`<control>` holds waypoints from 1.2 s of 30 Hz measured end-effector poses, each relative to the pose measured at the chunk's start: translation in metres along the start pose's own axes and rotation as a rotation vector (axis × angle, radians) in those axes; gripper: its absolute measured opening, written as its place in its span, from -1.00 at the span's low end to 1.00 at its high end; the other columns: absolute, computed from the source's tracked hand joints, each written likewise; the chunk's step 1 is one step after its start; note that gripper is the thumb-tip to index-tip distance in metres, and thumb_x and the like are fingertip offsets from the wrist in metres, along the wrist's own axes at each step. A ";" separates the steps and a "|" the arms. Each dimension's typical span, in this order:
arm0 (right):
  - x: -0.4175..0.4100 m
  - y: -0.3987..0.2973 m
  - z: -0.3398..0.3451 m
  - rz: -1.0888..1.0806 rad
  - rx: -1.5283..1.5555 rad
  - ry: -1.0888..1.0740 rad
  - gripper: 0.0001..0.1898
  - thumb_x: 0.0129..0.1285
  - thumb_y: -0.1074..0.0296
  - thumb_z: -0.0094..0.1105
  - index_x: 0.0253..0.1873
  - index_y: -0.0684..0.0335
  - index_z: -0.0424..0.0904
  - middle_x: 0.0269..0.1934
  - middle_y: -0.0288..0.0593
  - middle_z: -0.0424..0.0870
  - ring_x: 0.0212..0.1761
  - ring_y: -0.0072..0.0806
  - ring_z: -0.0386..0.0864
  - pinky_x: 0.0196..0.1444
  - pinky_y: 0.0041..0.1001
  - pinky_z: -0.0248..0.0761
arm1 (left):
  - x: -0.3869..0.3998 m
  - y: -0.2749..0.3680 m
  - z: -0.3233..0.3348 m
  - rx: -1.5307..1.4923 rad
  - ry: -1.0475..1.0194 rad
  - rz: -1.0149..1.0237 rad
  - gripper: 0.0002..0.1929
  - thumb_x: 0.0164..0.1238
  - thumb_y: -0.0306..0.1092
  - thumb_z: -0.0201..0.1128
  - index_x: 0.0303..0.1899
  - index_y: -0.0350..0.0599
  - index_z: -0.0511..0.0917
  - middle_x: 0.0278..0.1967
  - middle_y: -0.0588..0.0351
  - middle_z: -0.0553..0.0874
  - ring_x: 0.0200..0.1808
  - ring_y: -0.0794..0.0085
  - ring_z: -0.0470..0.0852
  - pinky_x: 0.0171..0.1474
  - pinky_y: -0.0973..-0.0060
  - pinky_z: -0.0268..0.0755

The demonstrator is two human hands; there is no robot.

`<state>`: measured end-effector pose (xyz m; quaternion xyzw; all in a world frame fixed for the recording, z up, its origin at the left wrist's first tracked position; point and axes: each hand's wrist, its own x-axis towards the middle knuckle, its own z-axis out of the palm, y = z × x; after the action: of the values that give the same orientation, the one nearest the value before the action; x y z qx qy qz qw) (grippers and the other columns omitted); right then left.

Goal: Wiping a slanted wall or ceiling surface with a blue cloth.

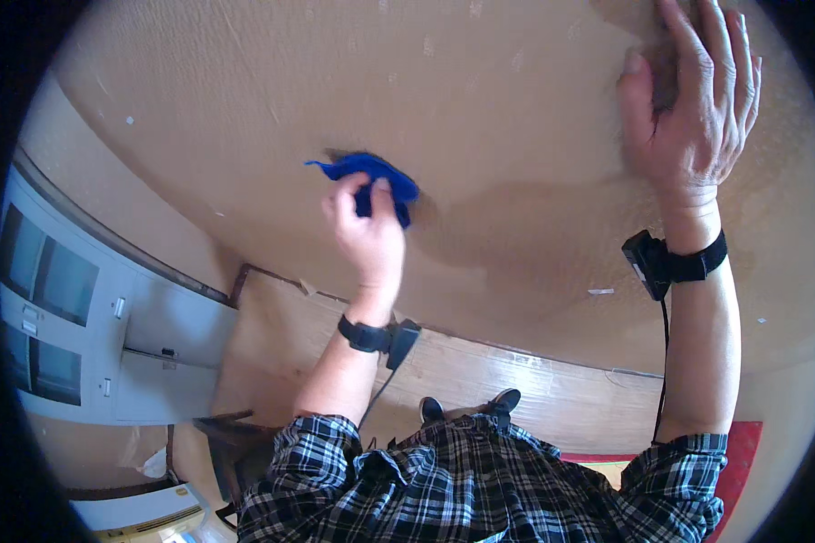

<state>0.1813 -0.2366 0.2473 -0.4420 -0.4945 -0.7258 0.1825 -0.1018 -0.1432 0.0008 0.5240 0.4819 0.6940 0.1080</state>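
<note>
My left hand (369, 231) pinches a crumpled blue cloth (380, 175) between thumb and fingers. It holds the cloth at the tan wall (489, 122) in front of me, and part of the cloth is hidden behind the fingers. Higher up on the right, my right hand (703, 108) is spread on the same wall with nothing seen in it. Its fingertips reach the top rim of the picture. Small pale patches and a few scraps, such as a whitish strip (601, 292), mark the wall. Each wrist carries a strapped black device with a cable.
A grey cabinet (125, 292) with glass panes stands on the left. Below it is dark furniture (244, 441), and a white and yellow appliance (142, 512) is at lower left. The wood-look floor (536, 387) meets the wall below my hands. Something red (737, 468) lies at lower right.
</note>
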 end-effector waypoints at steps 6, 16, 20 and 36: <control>0.014 -0.014 -0.012 0.088 0.087 -0.074 -0.36 0.26 0.33 0.32 0.47 0.25 0.58 0.64 0.24 0.40 0.76 0.24 0.21 0.77 0.21 0.01 | -0.024 0.007 0.001 -0.033 -0.182 0.164 -0.79 0.38 -0.44 0.58 -0.03 -0.17 0.75 0.04 -0.12 0.70 0.15 0.04 0.65 0.25 0.17 0.54; 0.000 -0.009 -0.046 0.279 0.346 -0.048 -0.42 0.32 0.18 0.39 0.46 -0.10 0.67 0.63 -0.16 0.54 0.70 -0.01 0.38 0.74 0.06 0.10 | 0.064 0.032 -0.007 -0.093 0.206 0.297 -0.79 0.48 -0.47 0.49 0.06 -0.21 0.72 0.13 -0.09 0.67 0.22 0.09 0.64 0.33 0.15 0.51; -0.001 0.001 -0.050 0.289 0.352 -0.059 -0.41 0.29 0.22 0.38 0.46 -0.05 0.68 0.62 -0.12 0.55 0.71 0.01 0.38 0.74 0.07 0.10 | 0.081 0.086 0.004 -0.039 0.247 0.422 -0.76 0.54 -0.41 0.49 0.12 -0.26 0.75 0.16 -0.11 0.68 0.21 0.09 0.67 0.29 0.20 0.57; -0.020 0.040 -0.058 0.335 0.411 -0.032 -0.40 0.22 0.28 0.43 0.42 0.00 0.70 0.63 -0.09 0.52 0.72 0.04 0.35 0.76 0.13 0.12 | 0.172 0.176 -0.001 -0.077 0.321 0.693 -0.79 0.52 -0.37 0.50 0.04 -0.23 0.75 -0.01 -0.08 0.70 0.11 0.02 0.71 0.20 0.15 0.57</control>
<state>0.1933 -0.3088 0.2462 -0.4829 -0.5544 -0.5626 0.3780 -0.1140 -0.1212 0.2454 0.5360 0.2606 0.7802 -0.1901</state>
